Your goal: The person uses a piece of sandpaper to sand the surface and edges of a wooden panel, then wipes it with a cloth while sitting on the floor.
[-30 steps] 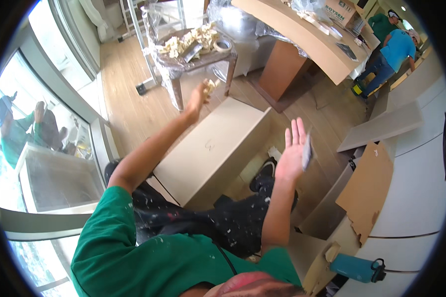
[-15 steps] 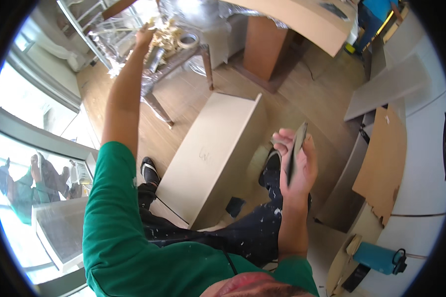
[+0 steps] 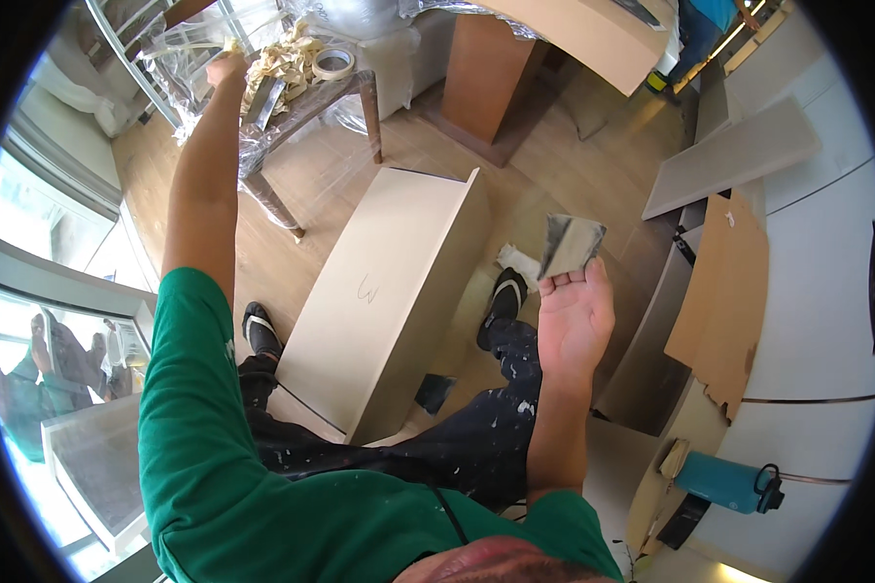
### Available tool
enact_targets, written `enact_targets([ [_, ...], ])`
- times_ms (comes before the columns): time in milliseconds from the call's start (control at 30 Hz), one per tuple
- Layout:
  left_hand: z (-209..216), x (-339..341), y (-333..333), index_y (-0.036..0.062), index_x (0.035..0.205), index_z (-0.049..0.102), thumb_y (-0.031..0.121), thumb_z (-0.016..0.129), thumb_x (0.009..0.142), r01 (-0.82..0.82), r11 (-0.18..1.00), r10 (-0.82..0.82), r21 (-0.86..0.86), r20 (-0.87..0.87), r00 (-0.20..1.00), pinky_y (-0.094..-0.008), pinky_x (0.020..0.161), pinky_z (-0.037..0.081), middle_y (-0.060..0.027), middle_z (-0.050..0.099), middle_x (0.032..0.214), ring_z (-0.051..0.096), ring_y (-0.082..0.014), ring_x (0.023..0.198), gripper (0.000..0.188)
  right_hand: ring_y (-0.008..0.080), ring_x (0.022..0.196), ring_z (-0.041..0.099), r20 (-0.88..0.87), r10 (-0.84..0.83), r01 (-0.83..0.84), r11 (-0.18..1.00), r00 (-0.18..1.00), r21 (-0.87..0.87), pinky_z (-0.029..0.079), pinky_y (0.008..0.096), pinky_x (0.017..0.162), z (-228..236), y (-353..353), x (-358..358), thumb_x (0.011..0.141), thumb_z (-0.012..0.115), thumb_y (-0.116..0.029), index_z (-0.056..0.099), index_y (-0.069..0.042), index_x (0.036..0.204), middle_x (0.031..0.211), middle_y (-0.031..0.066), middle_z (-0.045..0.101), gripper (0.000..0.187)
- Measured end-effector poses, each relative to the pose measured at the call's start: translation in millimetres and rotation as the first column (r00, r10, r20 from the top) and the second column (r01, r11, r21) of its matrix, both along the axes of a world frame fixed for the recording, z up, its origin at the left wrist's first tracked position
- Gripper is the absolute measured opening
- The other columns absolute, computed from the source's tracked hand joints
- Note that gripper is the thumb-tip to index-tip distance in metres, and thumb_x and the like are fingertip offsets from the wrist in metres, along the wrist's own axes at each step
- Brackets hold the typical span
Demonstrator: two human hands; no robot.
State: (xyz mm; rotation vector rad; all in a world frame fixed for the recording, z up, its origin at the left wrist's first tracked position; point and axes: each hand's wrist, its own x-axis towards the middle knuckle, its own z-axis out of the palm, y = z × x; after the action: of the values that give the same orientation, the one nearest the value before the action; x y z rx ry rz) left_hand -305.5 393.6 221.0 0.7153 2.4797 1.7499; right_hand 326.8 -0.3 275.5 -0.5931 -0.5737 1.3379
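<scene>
My right hand [image 3: 572,325], palm turned up, pinches a small bent square of sandpaper [image 3: 574,245], grey with a dark edge, at its fingertips. My left arm reaches far forward to a plastic-wrapped chair [image 3: 306,112]. There my left hand [image 3: 226,70] is closed beside a heap of crumpled masking tape [image 3: 280,66], with a small pale scrap [image 3: 231,45] at its fingertips. A roll of masking tape [image 3: 333,64] and a flat metal blade-like tool [image 3: 264,102] lie by the heap. Between my legs stands a long cream panel box [image 3: 374,282] with a pencil mark.
A dark square piece [image 3: 436,394] lies on the floor beside the box. Cardboard [image 3: 719,291] and a pale board [image 3: 734,160] stand at the right, near a blue bottle [image 3: 719,483]. A brown pedestal [image 3: 491,83] stands ahead; windows are at left.
My right hand has turned, so the sandpaper goes from edge-on to showing its face. My left hand stays by the tape heap, slightly farther left of it. The view has shifted.
</scene>
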Motion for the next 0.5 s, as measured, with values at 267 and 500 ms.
enact_targets([
  [267,22.7,-21.7,-4.8,0.0072,0.127,0.071,0.06,0.08,0.074,0.311,0.932,-0.305,-0.185,0.06,0.95,-0.0424,0.099,0.053,-0.0128,0.076,0.114,0.069,-0.0291,0.113,0.076,0.02,0.099,0.062,-0.027,0.016,-0.015,1.0,1.0,0.025,0.048,0.0367,0.087,4.7,-0.9,0.6,0.106,0.053,-0.025,0.063,-0.004,0.112,0.11,0.0089,0.069,0.024],
  [500,21.0,193.5,-90.2,0.0017,0.118,0.071,0.05,0.062,0.098,0.785,0.611,-0.787,0.105,-0.021,0.616,-0.0363,0.09,0.05,-0.0088,0.074,0.105,0.067,-0.0195,0.103,0.053,0.0207,0.09,0.069,0.072,-0.068,0.068,0.998,0.995,0.01,0.053,0.0317,0.079,-13.7,11.4,8.9,0.105,0.059,-0.017,0.065,-0.003,0.108,0.103,0.0145,0.073,0.015],
])
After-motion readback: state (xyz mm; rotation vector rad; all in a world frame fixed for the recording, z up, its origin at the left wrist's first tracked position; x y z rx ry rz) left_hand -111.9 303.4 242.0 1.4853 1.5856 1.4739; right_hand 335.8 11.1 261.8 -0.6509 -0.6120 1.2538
